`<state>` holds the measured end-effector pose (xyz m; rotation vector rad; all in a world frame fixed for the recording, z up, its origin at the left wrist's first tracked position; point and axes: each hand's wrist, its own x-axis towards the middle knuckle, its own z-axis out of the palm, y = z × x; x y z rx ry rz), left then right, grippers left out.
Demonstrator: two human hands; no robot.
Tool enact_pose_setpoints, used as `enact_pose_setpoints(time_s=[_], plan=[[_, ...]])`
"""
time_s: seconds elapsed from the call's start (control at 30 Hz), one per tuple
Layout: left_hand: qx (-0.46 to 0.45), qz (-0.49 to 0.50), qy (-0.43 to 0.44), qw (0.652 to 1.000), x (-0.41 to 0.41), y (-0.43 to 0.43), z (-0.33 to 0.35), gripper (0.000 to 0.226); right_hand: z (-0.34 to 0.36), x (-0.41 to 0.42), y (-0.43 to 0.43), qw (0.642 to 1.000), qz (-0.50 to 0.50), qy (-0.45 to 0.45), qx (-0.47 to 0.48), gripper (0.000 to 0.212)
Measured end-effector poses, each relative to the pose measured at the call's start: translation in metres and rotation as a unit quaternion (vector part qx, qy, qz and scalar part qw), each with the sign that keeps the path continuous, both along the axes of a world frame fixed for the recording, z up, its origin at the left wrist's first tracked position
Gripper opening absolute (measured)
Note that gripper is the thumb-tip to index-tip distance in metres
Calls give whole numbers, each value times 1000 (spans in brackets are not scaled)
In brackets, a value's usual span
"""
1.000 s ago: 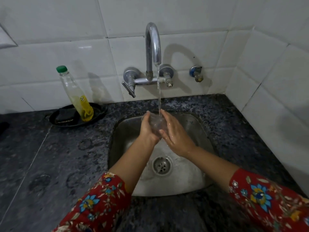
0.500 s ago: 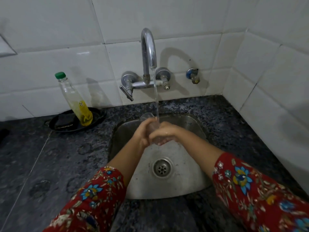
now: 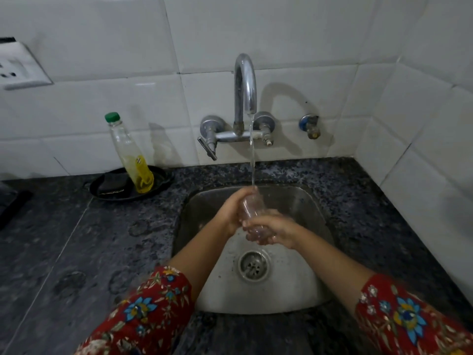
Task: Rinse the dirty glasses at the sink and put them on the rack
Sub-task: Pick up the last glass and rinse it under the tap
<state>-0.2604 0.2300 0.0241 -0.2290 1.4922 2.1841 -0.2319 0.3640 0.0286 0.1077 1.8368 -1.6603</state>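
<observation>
White glossy wall tiles (image 3: 281, 29) with thin grey grout lines. A dark bench (image 3: 64, 239) of black granite speckled with grey. A dull silver steel sink (image 3: 302, 201) with a pale, worn basin floor and a silver drain (image 3: 254, 265). A shiny chrome tap (image 3: 244, 85) pours a clear stream. A clear glass (image 3: 252, 208) is held between both hands. Red sleeves (image 3: 151, 313) patterned with blue, yellow and white flowers. A clear bottle (image 3: 128, 152) with a green cap and yellow liquid stands on a black tray (image 3: 107, 185). A white wall socket (image 3: 18, 67).
</observation>
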Motion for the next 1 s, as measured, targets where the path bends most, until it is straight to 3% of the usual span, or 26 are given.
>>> enact_pose_setpoints(time_s=[0.03,0.1,0.2,0.27,0.33,0.4,0.47,0.53,0.63,0.73,0.8,0.93,1.0], plan=[[-60,6,25,998,-1,3,3,29,1,2,-6,997,-50,43,39,30],[-129,4,69,989,-3,3,6,36,-2,0,-8,995,-84,53,16,31],[-86,-101,90,987,-3,-17,9,49,-6,2,7,994,9,-9,-107,24],[-56,-145,78,985,-2,-26,4,61,-9,6,12,993,31,25,-111,24],[-39,-97,48,993,1,-26,4,58,-14,5,9,994,-13,79,-74,34],[-37,27,23,999,5,-19,13,43,-15,-3,2,990,-71,103,-64,49],[-68,191,25,979,4,-16,25,29,-12,-9,-8,985,-108,119,-59,55],[-130,291,76,945,-3,-17,34,35,-7,-8,-16,987,-90,122,-57,54],[-198,307,161,917,-18,-20,47,55,-6,2,-14,991,-38,123,-27,56],[-257,285,206,900,-29,-19,58,69,-8,-2,-6,985,-127,117,-24,53],[-272,277,223,894,-33,-18,60,73,-5,-4,-8,984,-139,108,-21,54],[-305,277,233,881,-34,-17,61,76,-9,7,-16,994,-33,107,-9,62],[-318,269,238,877,-32,-15,62,81,-11,6,-14,993,-63,98,-7,64]])
